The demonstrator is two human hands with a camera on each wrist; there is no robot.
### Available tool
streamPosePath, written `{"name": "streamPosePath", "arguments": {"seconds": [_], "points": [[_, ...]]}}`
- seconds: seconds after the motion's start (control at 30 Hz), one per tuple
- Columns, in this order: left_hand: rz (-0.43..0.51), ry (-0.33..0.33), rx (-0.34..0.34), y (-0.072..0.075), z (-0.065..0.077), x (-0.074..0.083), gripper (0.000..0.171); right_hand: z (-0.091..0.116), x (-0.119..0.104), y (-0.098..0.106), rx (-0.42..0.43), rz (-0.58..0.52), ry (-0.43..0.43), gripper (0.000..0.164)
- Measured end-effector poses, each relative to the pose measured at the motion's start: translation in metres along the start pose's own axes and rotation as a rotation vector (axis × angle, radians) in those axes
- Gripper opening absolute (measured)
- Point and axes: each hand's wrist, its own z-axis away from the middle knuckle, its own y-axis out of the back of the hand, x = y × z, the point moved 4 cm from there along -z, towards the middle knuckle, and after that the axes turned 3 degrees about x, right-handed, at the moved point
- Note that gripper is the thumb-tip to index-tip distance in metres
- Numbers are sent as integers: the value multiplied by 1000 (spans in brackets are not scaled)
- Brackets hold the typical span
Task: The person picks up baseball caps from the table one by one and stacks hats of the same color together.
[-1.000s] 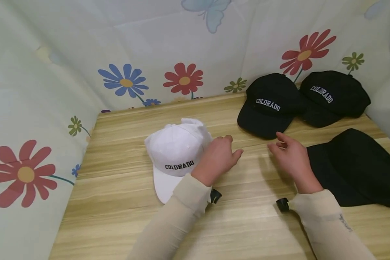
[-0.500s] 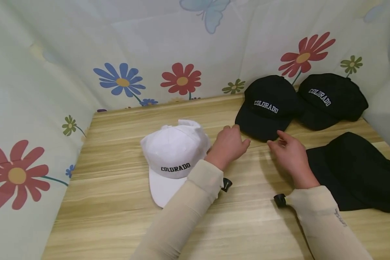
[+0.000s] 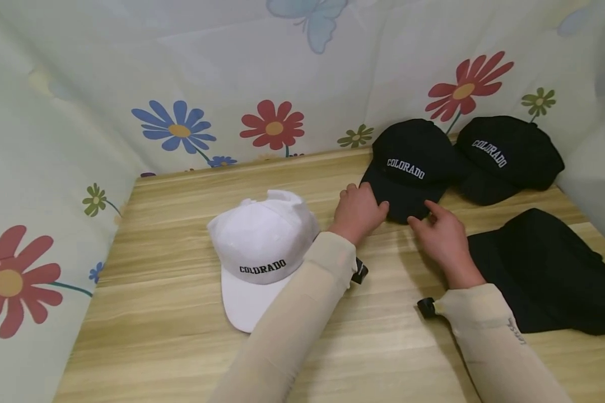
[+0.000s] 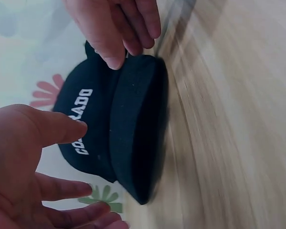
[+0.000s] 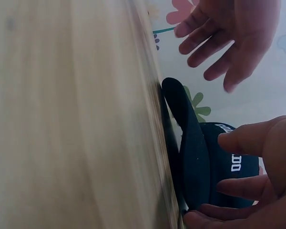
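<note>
**Cap (image 3: pixel 410 162) sitting just past left hand (image 3: pixel 357 214) and right hand (image 3: pixel 442 240)**

The left hand is reaching beside the left edge of the cap's brim (image 3: pixel 400 202), and its fingers (image 4: pixel 69 188) are spreading out loosely. The right hand is reaching toward the front of the brim, its fingers (image 5: pixel 245 186) spreading out too. I can't tell if any fingertip is touching.

The cap is black, and its brim is pointing toward the hands. Another black cap (image 3: pixel 511 154) is sitting past the right hand, over to its right. A bigger-looking black cap (image 3: pixel 544 274) is lying just right of the right hand. A white cap (image 3: pixel 262 240) is resting left of the left hand. A wooden table (image 3: pixel 151 313) is holding everything up, and flowery cloth (image 3: pixel 222 67) is hanging beyond both hands.
</note>
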Motion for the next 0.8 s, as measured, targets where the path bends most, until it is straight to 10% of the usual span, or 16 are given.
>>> {"name": "streamPosePath", "arguments": {"seconds": [0.47, 0.8], "points": [[32, 125, 46, -28, -38, 0, 57, -14, 2, -1, 8, 2, -40, 70], [102, 87, 53, -40, -52, -1, 66, -22, 4, 1, 11, -5, -86, 72]]}}
